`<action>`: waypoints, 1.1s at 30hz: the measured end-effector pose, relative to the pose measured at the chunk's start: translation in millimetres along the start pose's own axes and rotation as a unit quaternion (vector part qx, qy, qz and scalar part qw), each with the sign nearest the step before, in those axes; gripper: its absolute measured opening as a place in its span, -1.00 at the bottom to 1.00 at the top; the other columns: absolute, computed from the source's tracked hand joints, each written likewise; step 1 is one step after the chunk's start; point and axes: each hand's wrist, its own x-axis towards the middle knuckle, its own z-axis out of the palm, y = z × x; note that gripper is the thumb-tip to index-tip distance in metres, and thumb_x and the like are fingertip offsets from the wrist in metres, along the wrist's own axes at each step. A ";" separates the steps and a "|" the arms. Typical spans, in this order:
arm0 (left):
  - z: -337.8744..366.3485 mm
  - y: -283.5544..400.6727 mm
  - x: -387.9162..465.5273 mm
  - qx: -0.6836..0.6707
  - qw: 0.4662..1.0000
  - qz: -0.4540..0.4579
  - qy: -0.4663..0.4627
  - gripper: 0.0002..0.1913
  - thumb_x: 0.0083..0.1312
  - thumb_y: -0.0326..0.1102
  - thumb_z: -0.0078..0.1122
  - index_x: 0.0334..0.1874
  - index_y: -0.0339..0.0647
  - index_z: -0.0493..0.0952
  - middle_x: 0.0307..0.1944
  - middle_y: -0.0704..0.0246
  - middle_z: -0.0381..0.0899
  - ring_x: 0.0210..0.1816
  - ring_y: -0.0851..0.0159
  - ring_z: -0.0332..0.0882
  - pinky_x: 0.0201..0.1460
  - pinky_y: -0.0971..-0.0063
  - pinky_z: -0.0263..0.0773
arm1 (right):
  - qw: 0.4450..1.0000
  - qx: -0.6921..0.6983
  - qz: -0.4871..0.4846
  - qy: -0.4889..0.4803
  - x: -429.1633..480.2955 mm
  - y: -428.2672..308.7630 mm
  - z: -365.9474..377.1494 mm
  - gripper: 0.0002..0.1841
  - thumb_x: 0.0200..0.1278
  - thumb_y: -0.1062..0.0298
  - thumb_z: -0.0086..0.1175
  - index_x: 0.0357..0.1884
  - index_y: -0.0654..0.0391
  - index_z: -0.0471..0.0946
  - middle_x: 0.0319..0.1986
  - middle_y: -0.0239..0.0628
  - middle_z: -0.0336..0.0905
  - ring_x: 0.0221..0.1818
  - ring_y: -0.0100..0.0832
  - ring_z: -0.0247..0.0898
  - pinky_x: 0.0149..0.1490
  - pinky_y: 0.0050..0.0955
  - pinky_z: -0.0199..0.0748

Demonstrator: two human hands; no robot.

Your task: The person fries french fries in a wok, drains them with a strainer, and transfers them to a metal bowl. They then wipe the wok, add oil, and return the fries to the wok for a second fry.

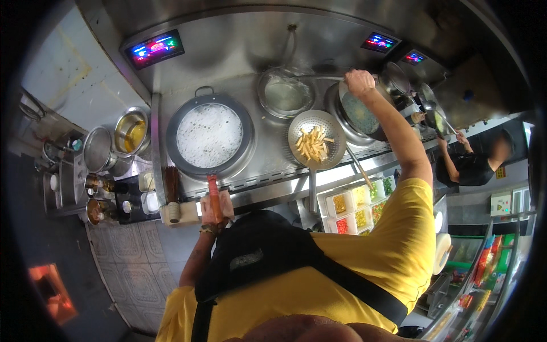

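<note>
My left hand [213, 208] is closed around the reddish handle of a dark wok [245, 158], with a pale cloth at the fingers. White foamy liquid [209, 135] fills much of the wok. My right hand [360, 82] is stretched out over the range and grips a long metal handle, apparently a ladle's, whose far end reaches a round basin of cloudy liquid [284, 95]. Under my right forearm stands another wok with murky liquid [360, 113]. Between the woks rests a perforated metal strainer [297, 149] holding pale brown strips of food [315, 143].
Left of the range are a metal bowl of yellow oil [136, 136], an empty-looking metal pot [97, 148] and a bristle brush [172, 188]. White tubs of chopped ingredients [361, 218] stand at the front right. A co-worker [466, 169] handles a pan at the far right.
</note>
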 end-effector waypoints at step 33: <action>-7.2 6.4 -10.3 -0.031 0.998 -0.009 0.049 0.06 0.05 0.01 0.47 0.66 0.20 0.12 0.55 0.16 0.22 0.61 -0.08 0.05 0.61 -0.25 -0.10 | 0.535 0.772 0.277 -0.204 -101.2 -65.2 99.7 -0.75 0.48 0.21 0.23 -0.15 0.23 0.59 -0.57 -0.31 0.49 -0.61 -0.46 0.40 -0.59 -0.45 0.31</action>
